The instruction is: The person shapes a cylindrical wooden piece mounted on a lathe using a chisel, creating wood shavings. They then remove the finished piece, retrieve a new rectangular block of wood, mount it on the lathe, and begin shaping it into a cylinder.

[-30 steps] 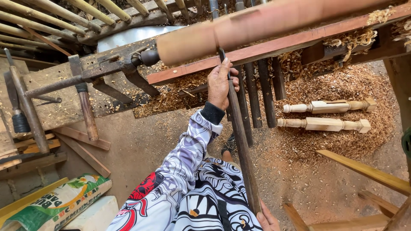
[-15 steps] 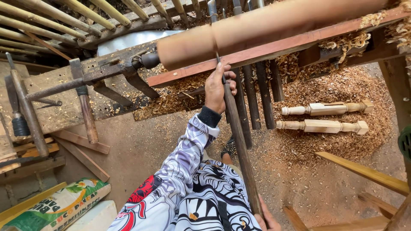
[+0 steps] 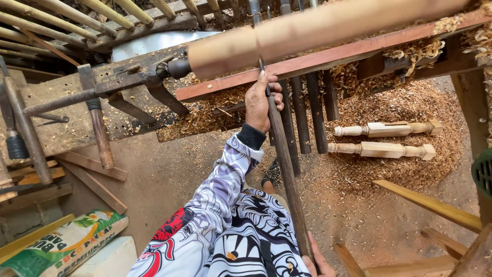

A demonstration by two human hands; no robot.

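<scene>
A long round wooden blank [image 3: 328,28] lies across a lathe at the top of the view, blurred as if spinning. A long turning chisel [image 3: 283,154] with a dark wooden handle runs from the blank down to the bottom edge. My left hand [image 3: 262,102] grips the chisel's upper part against the red-brown tool rest bar [image 3: 328,59], just below the blank. My right hand [image 3: 318,262] holds the handle's lower end, only partly in view. A patterned black, white and red sleeve covers my left arm.
Two turned pale spindles [image 3: 384,139] lie on a heap of wood shavings [image 3: 389,169] at right. Several dark chisels [image 3: 312,118] hang under the bar. A hammer [image 3: 97,128] leans at left. A green printed sack [image 3: 61,246] lies bottom left. Wooden slats [image 3: 435,205] stick out at bottom right.
My left hand and the chisel have shifted slightly right along the tool rest. Both hands keep their grip.
</scene>
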